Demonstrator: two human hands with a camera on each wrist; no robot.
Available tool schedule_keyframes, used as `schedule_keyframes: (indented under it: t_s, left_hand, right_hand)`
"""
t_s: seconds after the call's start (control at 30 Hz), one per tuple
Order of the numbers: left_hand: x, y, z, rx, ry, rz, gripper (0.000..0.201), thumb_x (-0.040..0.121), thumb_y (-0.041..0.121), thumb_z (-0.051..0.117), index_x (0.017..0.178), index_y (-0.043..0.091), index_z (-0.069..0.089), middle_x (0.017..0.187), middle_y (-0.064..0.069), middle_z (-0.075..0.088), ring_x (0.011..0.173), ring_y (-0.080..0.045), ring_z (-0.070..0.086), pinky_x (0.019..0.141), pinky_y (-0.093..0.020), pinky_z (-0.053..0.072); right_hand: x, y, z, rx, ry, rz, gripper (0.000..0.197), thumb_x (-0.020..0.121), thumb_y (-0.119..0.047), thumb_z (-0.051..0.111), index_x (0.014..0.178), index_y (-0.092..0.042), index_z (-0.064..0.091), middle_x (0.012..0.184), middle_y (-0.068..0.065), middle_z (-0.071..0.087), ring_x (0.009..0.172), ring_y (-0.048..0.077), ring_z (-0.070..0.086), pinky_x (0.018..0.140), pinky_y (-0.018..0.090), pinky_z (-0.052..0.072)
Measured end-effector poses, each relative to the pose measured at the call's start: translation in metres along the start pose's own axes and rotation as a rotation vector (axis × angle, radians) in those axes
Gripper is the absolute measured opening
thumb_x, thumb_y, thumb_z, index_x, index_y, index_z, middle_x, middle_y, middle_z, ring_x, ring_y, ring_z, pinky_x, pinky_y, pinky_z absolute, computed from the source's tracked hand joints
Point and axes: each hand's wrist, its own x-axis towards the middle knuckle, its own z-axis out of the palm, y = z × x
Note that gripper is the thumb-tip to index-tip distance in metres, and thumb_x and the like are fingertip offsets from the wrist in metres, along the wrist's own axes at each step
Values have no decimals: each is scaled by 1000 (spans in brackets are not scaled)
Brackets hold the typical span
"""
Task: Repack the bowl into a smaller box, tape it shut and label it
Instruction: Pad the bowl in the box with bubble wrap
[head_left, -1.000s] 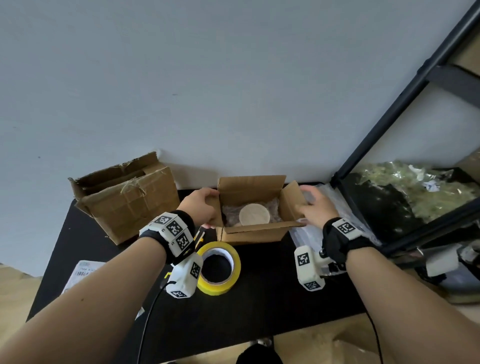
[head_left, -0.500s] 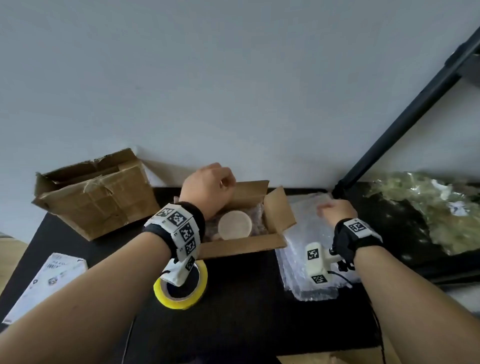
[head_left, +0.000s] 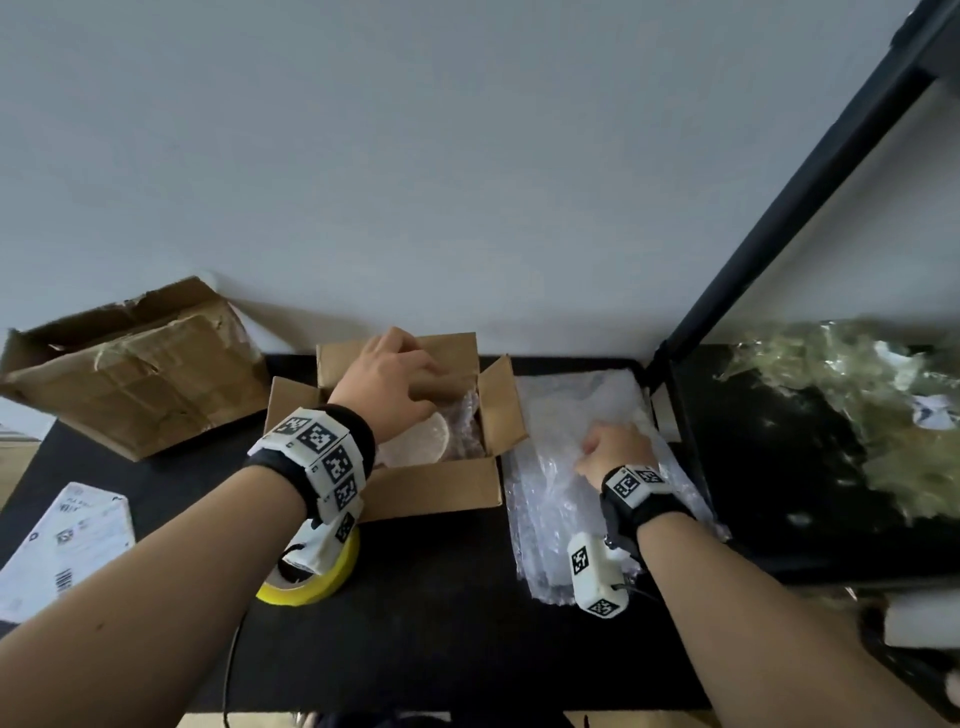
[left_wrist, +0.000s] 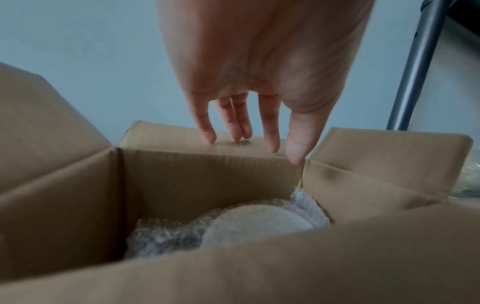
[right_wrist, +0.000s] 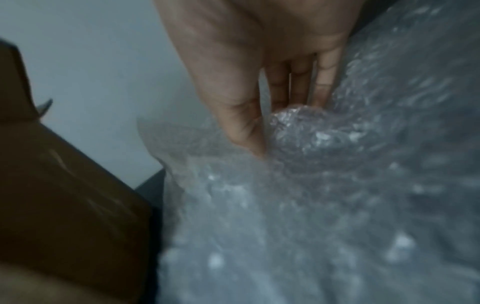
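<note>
On the black worktop (head_left: 426, 597) by the wall, bowl (head_left: 415, 441) sits in wrap inside the small box (head_left: 431, 488), so our left hand (head_left: 387, 382), fingers straight, steadies the back flap w/ fingertips while right hand (head_left: 613, 449) pinches bubble wrap (head_left: 550, 499), prob. for top padding.

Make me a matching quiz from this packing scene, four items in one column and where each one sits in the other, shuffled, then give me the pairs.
Column one:
1. bowl
2. yellow tape roll
3. sheet of bubble wrap
4. larger torn box

Column two:
A. far left of the table
B. inside the small open box, on bubble wrap
C. in the right hand's grip, right of the small box
D. near side of the small box, under the left wrist

Pairs: 1-B, 2-D, 3-C, 4-A
</note>
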Motion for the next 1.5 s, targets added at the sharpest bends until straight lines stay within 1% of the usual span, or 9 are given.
schedule_keyframes:
  t_s: [0.07,0.47,0.73,0.9,1.03,1.13,1.3,1.37,1.5]
  left_hand:
    - [0,0,-2,-16,-8,-14,33,79,23,69,112,23,64,124,1,43,121,-18,38,102,-29,30]
    - [-1,20,-39,-87,-20,-59,25,93,37,53,100,17,67,100,3,63,91,-14,56,82,-27,44]
    - [-10,49,-92,-940,18,-257,58,90,60,41,106,8,60,94,-13,69,78,-25,68,66,-36,56]
    - [-24,36,-107,-882,-86,-267,37,85,22,69,115,11,51,94,-11,67,72,-20,67,51,-25,54]
    - [-28,20,-86,-749,19,-343,33,78,-4,63,108,8,57,79,-14,65,60,-24,61,60,-31,55]
    - [-29,4,-82,-762,88,-372,25,84,-3,48,104,12,53,89,-13,61,81,-29,64,72,-35,51]
    - [-33,-24,-82,-743,162,-395,32,85,-4,31,88,18,54,101,-13,59,92,-34,64,61,-32,49]
    - [-36,-32,-78,-736,173,-406,34,84,-3,30,81,21,54,103,-14,61,90,-35,65,71,-39,54]
    - [-38,-42,-70,-731,189,-431,32,87,-4,32,80,21,52,98,-15,61,79,-29,60,55,-27,43]
  right_hand:
    - [3,2,-8,118,-2,-4,5,80,-18,64,78,-22,64,107,10,67,98,29,62,78,28,50]
    - [-32,-38,-101,593,309,-135,14,81,-17,65,92,-15,74,93,3,71,91,21,63,76,20,41]
    - [-88,-100,-137,446,413,-541,9,77,-14,70,83,-20,74,81,-9,64,79,7,54,71,18,37]
    - [-111,-130,-124,389,198,-631,10,79,-12,68,82,-18,75,83,-6,70,82,8,61,73,17,45]
    - [-114,-136,-105,305,169,-591,14,83,-14,64,90,-18,75,97,-2,72,91,11,61,78,19,42]
    - [-109,-127,-100,294,242,-530,19,84,-19,64,102,-20,71,114,-1,67,108,14,58,83,20,38]
    - [-91,-103,-94,280,129,-252,62,86,-34,65,141,-16,41,146,4,42,132,23,42,102,30,36]
    - [-82,-95,-86,396,23,-134,79,85,-38,66,148,-12,27,149,9,37,130,28,45,100,34,42]
    - [-72,-93,-73,618,-89,-50,87,82,-35,72,149,-9,23,142,13,45,116,28,57,85,36,50]
